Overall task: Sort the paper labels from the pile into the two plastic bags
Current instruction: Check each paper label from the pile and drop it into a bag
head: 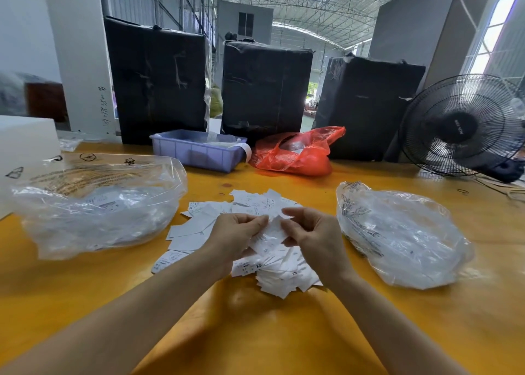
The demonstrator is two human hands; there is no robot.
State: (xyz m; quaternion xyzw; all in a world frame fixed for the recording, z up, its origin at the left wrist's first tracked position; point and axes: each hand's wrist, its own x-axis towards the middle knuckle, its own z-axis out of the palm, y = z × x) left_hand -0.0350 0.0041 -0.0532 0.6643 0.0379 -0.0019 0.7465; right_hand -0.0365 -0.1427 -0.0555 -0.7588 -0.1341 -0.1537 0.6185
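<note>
Left hand (235, 234): fingers were curled shut on a small bunch of labels (268, 236), held just above the pile.
Right hand (309, 232): thumb and fingers were pinched closed on the same bunch from the other side; no gap could be seen betw. fingertips and paper.
Pile (255, 232): was spread loose on the yellow table (255, 340), betw. the two bags, directly under both hands. "XS" was printed on a few; most print was too small to read.
Left bag (96, 204): clear plastic, lying slumped w/ some labels inside; mouth position couldn't be told.
Right bag (400, 235): clear plastic, crumpled, near the right hand; contents unclear.
Risk 1: two labels stuck together could be dropped as one, so a wrong size would land in a bag. Cause judged: thin, overlapping paper.
Risk 2: misread size, since many lay face down.
Risk 3: fan (463, 127) at far right; if switched on, loose labels could be blown off. Whether it was running couldn't be told.
Risk 4: limp bag mouths could be missed, w/ labels sliding beside the bag.
</note>
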